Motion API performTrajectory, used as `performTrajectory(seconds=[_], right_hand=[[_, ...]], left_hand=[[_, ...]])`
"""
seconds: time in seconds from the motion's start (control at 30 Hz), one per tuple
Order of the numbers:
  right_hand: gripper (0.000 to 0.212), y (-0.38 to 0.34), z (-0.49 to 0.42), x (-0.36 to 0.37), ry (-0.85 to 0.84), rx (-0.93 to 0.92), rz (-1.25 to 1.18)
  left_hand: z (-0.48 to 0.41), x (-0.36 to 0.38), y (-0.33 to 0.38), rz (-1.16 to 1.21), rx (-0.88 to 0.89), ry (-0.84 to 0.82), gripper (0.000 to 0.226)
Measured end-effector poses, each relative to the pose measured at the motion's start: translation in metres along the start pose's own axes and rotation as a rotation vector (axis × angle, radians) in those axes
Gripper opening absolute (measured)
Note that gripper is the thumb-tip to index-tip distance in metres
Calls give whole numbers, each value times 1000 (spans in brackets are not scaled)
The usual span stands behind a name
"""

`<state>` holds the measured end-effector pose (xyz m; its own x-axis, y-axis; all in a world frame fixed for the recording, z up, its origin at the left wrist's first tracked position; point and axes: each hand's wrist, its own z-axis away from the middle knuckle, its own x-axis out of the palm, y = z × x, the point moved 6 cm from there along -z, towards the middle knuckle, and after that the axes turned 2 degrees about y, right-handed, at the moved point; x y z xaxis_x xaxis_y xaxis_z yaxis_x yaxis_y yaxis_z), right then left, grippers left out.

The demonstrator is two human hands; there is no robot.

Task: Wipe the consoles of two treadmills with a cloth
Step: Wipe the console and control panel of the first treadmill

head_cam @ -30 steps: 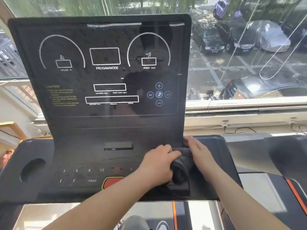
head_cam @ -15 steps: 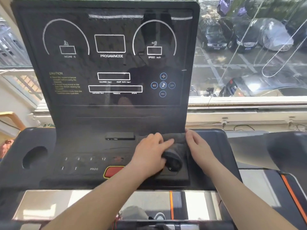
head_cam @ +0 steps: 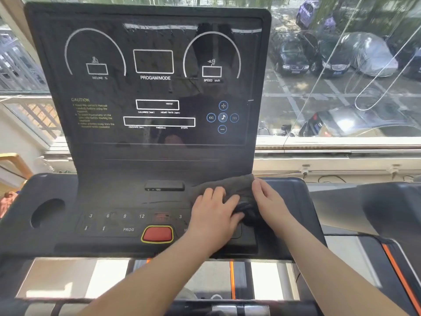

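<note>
— Where's the cloth?

— The dark grey cloth [head_cam: 227,185] is on the lower deck of the console [head_cam: 114,201], right of centre in the frame. Its far edge laps against the foot of the upright display panel [head_cam: 148,87].

— And the hands?

— Both are on it. The left hand [head_cam: 211,215] lies palm down over the near part with its fingers loosely bent. A bunched fold of the cloth is pinched in the fork between thumb and forefinger. The right hand [head_cam: 271,201] is just to its right, fingers straight and together, pressing flat on the cloth's right edge and gripping nothing.

— Do the hands touch each other?

— I cannot tell. They are very close, with the bunched fold between them.

— What else is on that deck?

— A red button [head_cam: 157,233] with a yellow rim sits at lower centre, just left of the left wrist. A row of number keys [head_cam: 116,215] runs above it. A small black slot [head_cam: 164,186] lies left of the cloth, and there is a round hole [head_cam: 47,213] at the far left.

— The display?

— It is dark and tilted back, with white outlines and the words "PROGAM/MODE".

— Anything beside this machine?

— The dark edge of a second treadmill [head_cam: 387,201] shows at the right of the frame. Through the window [head_cam: 341,99], parked cars [head_cam: 293,55] fill the upper right.
</note>
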<state>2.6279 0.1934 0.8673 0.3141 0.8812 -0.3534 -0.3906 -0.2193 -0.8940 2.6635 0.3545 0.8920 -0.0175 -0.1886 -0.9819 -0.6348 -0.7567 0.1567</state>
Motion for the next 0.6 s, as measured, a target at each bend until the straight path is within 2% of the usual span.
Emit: performTrajectory(seconds=[0.1, 0.27, 0.3, 0.4, 0.47, 0.53, 0.6], right_hand=[[30, -3, -1, -2, 6, 10, -6], [31, 3, -7, -4, 0, 18, -1], [32, 2, -7, -4, -10, 18, -6], [30, -4, -2, -2, -14, -17, 30], [31, -7, 1, 0, -1, -33, 83], [37, -8, 2, 3, -6, -55, 113], [44, -8, 2, 5, -7, -71, 123]], left_hand=[[18, 11, 27, -25, 76, 23, 43], [47, 26, 32, 93, 399, 17, 28], [39, 23, 19, 90, 366, 21, 25], [3, 6, -20, 86, 69, 49, 29], [1, 3, -18, 96, -49, 37, 33], [16, 5, 1, 122, -39, 37, 33], [39, 9, 18, 180, 79, 19, 28]])
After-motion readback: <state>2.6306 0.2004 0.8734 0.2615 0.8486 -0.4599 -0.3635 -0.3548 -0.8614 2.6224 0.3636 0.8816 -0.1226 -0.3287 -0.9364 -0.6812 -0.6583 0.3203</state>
